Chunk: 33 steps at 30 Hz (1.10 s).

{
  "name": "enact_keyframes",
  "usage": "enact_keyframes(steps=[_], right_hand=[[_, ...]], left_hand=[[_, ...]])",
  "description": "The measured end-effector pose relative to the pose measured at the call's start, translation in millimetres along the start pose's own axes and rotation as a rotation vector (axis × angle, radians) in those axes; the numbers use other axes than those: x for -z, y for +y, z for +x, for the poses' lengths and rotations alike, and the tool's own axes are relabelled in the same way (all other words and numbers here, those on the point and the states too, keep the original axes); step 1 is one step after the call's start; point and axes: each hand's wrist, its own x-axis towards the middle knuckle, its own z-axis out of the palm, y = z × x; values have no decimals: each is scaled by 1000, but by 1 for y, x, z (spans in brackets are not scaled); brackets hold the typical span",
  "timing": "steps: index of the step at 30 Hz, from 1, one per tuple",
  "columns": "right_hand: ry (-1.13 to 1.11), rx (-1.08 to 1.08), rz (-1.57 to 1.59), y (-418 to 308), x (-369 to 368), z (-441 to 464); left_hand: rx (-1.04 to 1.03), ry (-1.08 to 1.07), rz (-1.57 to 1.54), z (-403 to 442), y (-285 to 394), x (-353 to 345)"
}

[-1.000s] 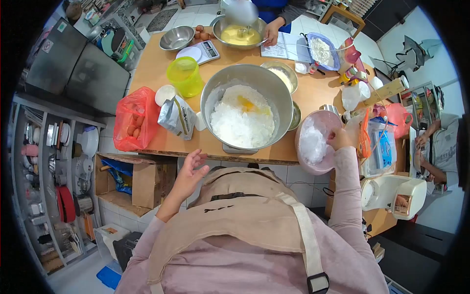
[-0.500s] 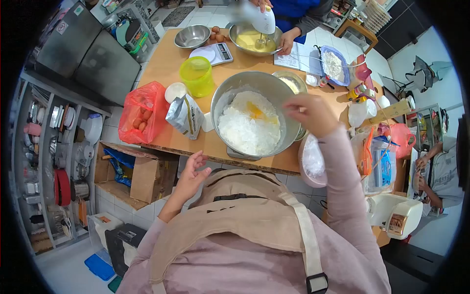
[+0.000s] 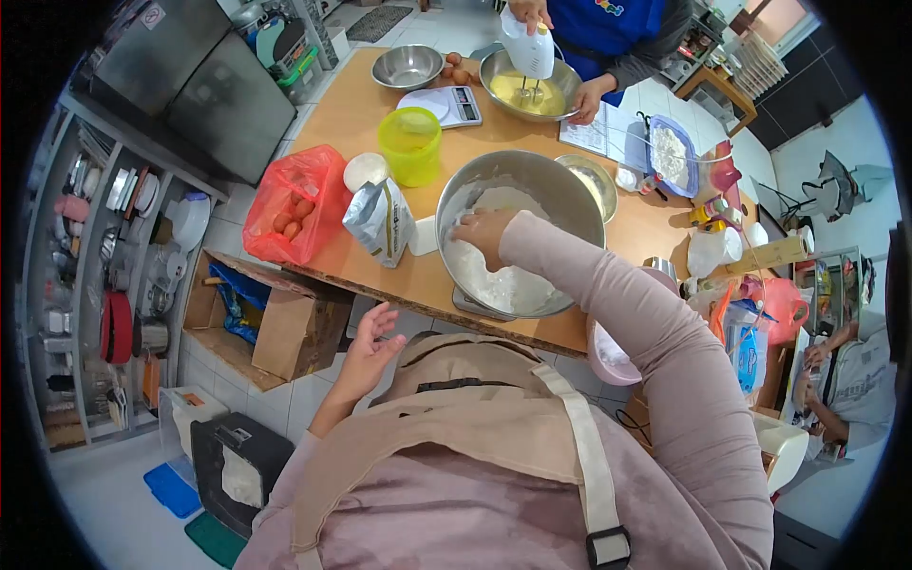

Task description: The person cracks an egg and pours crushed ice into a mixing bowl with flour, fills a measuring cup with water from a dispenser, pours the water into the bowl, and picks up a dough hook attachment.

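one long tan wooden table (image 3: 475, 141), bearing the wares below. one deep, round, grey steel bowl (image 3: 572, 211), near its front edge on a low grey base (image 3: 480, 306); white powder (image 3: 503, 290) inside. one round pink plastic basin (image 3: 611, 372), at the table edge under the right forearm. one silver foil pouch (image 3: 380, 226), upright, left of the bowl. one right hand (image 3: 483, 236), in the bowl at the powder; fingers bent, close together, grip on anything impossible to tell. one left hand (image 3: 370, 350), before the table edge; fingers loosely spread, holding nothing. hazards, as judged: a hard push on one side could tilt the bowl off its narrower base; a brisk sweep could throw powder over the rim; a dropped elbow could knock the basin. obscured: right fingertips, by hand and powder; much of the basin, by the sleeve; the base, mostly under the bowl; the pouch's print, too small to read.
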Motion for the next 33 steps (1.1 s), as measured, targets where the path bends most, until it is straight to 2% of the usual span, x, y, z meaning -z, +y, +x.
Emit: enact_keyframes(steps=[2, 5, 8, 11, 14, 17, 20, 23, 33], right_hand=[[-199, -63, 5, -1, 16, -4], [-17, -29, 47, 8, 14, -9], [380, 257, 33, 24, -21, 3], [369, 111, 25, 14, -33, 12], [-67, -92, 178, -6, 12, -6], [-45, -34, 124, 7, 11, -4], [85, 126, 61, 11, 1, -13], [122, 249, -2, 8, -22, -15], [-4, 165, 105, 2, -41, -16]], left_hand=[[5, 7, 1, -3, -2, 2], [15, 15, 9, -3, -6, 2], [22, -14, 27, 0, 2, 0], [-10, -28, 6, 8, 0, 0], [-37, -26, -2, 13, -1, 1], [-26, -26, -4, 13, 3, 1], [-20, -39, -11, 13, -4, 1], [4, -37, -12, 11, -2, -2], [-14, -40, -13, 9, -2, -2]])
